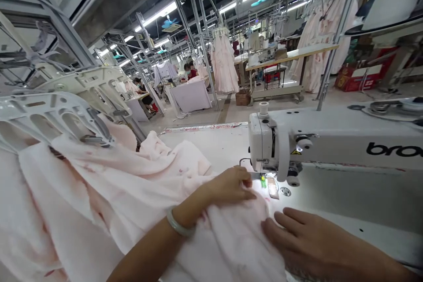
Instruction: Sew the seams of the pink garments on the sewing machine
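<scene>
A pale pink, soft fabric piece (185, 185) with small darker marks spreads over the sewing machine table and trails down toward me. My left hand (228, 187), with a pale bangle on its wrist, lies on it just left of the needle area, fingers curled on the cloth. At the fabric's right edge my right hand (304, 233) grips the cloth between thumb and fingers, partly hidden from view. The white sewing machine (261, 141) stands behind both hands, its lit needle area close to my left fingertips. A small green and yellow piece (263, 180) shows by the presser foot.
At left, a white plastic hanger clamp (62, 114) holds more pink fabric. Pink garments (224, 61) hang from an overhead rail farther back. A wooden-edged worktable (291, 55), a red box (358, 77) and a brown basket (243, 97) stand beyond. People sit at machines in the distance.
</scene>
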